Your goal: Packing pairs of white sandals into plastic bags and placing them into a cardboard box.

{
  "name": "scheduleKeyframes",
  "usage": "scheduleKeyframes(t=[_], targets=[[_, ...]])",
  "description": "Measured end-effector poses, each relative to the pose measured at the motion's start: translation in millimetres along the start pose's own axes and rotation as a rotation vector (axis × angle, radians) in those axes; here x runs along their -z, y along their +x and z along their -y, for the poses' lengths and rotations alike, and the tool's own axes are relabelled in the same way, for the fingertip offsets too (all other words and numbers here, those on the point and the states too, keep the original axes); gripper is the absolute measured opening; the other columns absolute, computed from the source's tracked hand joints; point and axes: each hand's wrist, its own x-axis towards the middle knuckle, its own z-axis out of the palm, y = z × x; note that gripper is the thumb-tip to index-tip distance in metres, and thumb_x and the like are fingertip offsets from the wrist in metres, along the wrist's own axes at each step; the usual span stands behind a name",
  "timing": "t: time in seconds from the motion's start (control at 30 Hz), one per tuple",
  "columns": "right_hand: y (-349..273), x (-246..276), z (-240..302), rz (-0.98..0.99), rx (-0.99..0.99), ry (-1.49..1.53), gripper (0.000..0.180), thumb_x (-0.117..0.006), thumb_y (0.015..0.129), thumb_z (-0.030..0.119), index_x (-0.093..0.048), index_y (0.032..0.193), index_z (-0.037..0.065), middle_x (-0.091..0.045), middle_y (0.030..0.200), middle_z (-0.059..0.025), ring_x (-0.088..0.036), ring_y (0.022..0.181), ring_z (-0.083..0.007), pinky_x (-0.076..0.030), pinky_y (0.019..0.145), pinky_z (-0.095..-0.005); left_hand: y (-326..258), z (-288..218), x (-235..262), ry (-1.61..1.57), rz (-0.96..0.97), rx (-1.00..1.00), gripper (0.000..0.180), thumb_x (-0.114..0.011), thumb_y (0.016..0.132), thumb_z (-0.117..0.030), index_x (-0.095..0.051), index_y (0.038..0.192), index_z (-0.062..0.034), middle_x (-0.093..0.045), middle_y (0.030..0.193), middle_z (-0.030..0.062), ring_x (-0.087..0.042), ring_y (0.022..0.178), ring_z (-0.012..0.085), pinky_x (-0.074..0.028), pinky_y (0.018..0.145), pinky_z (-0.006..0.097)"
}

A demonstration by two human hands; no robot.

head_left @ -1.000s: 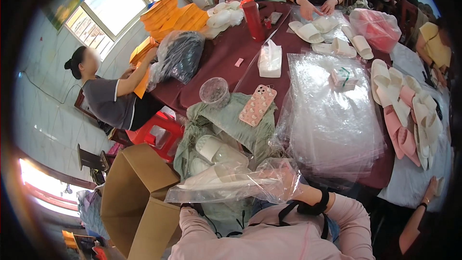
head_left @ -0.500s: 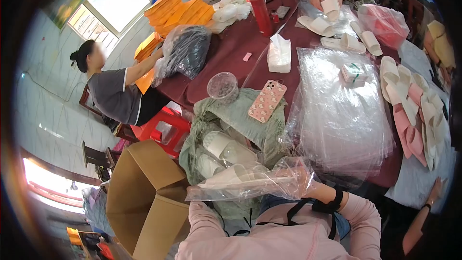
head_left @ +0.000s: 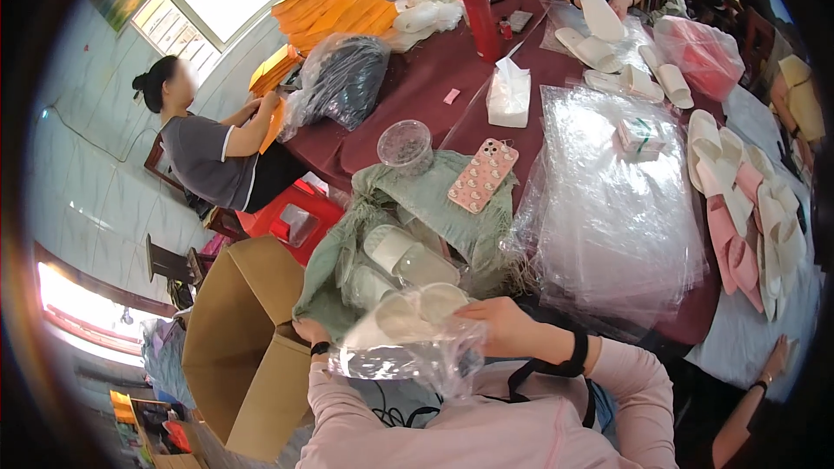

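A clear plastic bag point(head_left: 408, 361) with a pair of white slippers point(head_left: 401, 320) in it lies tilted in front of me. My right hand point(head_left: 502, 326) pinches the bag's right end beside the slippers. At the left, my left hand point(head_left: 310, 331) grips the drawn-out edge of a green woven sack point(head_left: 328, 271), next to the cardboard box; its fingertips are partly hidden. Inside the sack's mouth lie more bagged white slippers point(head_left: 408, 259).
An open cardboard box point(head_left: 228, 339) stands left. On the maroon table point(head_left: 417, 78) are a phone point(head_left: 483, 175), a round tub point(head_left: 405, 146), tissues point(head_left: 508, 97), stacked clear bags point(head_left: 608, 217) and slippers point(head_left: 738, 200). One co-worker sits left, another handles a slipper at the far side.
My right hand has come left with the bagged slippers. My left hand has gone from under the bag to the sack's edge, which is now pulled left. The far co-worker has turned a slipper.
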Motion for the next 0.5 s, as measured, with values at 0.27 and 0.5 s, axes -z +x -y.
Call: scheduleKeyframes(t=[0.27, 0.5], targets=[[27.9, -63.1, -8.4, 0.202, -0.254, -0.764, 0.071, -0.065, 0.078, 0.018, -0.037, 0.143, 0.009, -0.042, 0.141, -0.0187, -0.046, 0.125, -0.0358, -0.033, 0.103, -0.0549, 41.1, 30.5, 29.0, -0.206, 0.152, -0.047, 0.04, -0.036, 0.093, -0.009, -0.051, 0.127, 0.005, -0.058, 0.123, 0.0215, -0.057, 0.107, 0.0333, -0.044, 0.091, 0.037], [6.2, -47.2, -11.6, 0.632, -0.234, -0.551, 0.065, -0.064, 0.083, 0.023, -0.038, 0.141, 0.009, -0.04, 0.145, -0.0132, -0.039, 0.132, -0.0347, -0.03, 0.108, -0.0518, 73.5, 67.9, 68.9, 0.525, 0.296, -0.16, 0.034, -0.043, 0.095, -0.021, -0.055, 0.12, -0.0009, -0.062, 0.113, 0.013, -0.059, 0.096, 0.027, -0.049, 0.081, 0.037]])
